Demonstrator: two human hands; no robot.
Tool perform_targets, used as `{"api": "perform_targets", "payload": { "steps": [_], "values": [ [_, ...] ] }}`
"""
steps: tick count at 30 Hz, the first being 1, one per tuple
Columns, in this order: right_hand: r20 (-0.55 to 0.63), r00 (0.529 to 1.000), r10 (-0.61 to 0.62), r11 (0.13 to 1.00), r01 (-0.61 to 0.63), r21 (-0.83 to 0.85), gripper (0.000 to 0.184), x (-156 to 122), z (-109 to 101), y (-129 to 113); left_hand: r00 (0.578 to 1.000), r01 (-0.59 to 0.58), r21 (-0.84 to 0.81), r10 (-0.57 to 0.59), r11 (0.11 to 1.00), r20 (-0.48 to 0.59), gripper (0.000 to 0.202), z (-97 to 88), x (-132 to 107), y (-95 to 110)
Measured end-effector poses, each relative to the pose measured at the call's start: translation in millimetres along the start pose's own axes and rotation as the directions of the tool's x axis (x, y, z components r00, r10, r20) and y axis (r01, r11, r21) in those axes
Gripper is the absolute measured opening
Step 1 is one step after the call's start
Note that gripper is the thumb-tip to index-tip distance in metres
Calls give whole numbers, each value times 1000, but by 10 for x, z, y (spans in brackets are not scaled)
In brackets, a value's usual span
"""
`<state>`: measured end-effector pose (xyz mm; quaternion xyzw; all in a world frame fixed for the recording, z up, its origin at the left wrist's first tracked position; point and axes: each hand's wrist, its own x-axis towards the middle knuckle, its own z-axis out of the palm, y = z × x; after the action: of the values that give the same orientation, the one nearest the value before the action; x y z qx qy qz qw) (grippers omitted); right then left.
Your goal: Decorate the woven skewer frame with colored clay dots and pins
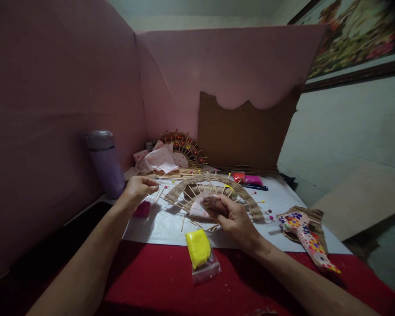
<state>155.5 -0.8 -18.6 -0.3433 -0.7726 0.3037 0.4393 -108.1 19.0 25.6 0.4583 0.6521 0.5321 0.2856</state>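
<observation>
My left hand (pixel 138 189) is raised at the left of a half-round fan frame (pixel 202 179), made of thin sticks and woven twine. Its thumb and fingers are pinched together; whatever they may hold is too small to make out. Colored beads of clay tip the sticks, among them a pink tip (pixel 166 187) near my left fingertips. In front of the frame's middle, my right hand (pixel 235 219) closes on a small clear plastic bag (pixel 210 201) with something brownish inside. The hand and bag hide part of the pale fabric-covered center (pixel 197 210).
A yellow clay packet (pixel 198 248) lies at the front edge, a magenta packet (pixel 142 209) beneath my left hand. Red and pink packets (pixel 246 177) lie behind. A purple tumbler (pixel 107 166) stands left, a flowered glue gun (pixel 304 235) lies right. A finished fan (pixel 184 147) leans behind.
</observation>
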Motion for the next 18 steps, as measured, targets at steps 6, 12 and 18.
{"api": "perform_targets", "payload": {
  "steps": [6, 12, 18],
  "values": [
    [14, 1000, 7, 1000, -7, 1, 19, 4, 5, 11, 995, 37, 64, -43, 997, 85, 13, -10, -6, -31],
    [14, 1000, 11, 1000, -11, 15, 18, 3, 3, 35, 990, 41, 69, -50, 997, 130, 10, 4, 9, -51],
    [11, 1000, 28, 1000, -28, 0, 19, 2, 8, 64, 985, 42, 70, -53, 997, 165, 9, 16, 35, -83]
  ]
}}
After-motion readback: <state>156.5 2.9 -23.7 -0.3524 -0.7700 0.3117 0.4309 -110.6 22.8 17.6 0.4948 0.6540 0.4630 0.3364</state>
